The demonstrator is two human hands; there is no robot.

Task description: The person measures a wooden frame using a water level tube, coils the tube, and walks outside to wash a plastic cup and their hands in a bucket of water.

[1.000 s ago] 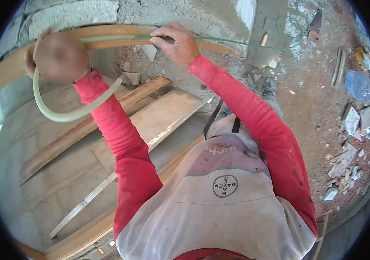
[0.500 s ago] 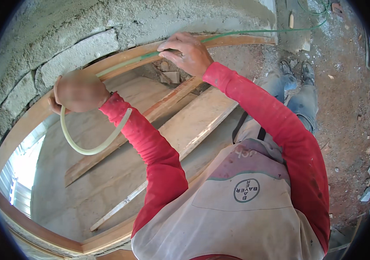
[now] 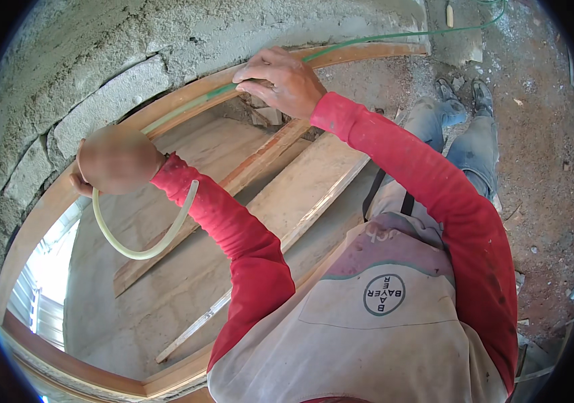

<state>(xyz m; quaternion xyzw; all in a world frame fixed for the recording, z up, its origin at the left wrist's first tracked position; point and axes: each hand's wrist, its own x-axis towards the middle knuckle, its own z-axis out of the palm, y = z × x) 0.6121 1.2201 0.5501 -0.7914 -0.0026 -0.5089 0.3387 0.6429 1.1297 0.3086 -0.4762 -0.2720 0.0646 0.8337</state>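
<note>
Head view: right hand (image 3: 281, 82) is pinching green tube (image 3: 394, 36) at wooden frame (image 3: 374, 52) edge; left hand (image 3: 117, 161) grip unclear; pale hose (image 3: 138, 254) seeming light, pliant, grippable mid-loop.

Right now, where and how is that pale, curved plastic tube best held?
Probably at the lowest bend of the pale, curved plastic tube, from the picture's lower edge: that part bows clear of the person's left grip and red fabric sleeve.

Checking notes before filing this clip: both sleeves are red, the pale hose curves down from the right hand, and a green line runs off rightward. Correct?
One slip: the head view shows the pale hose curving down from the left hand, not the right hand. Both sleeves are red, and a green line runs off rightward.
</note>
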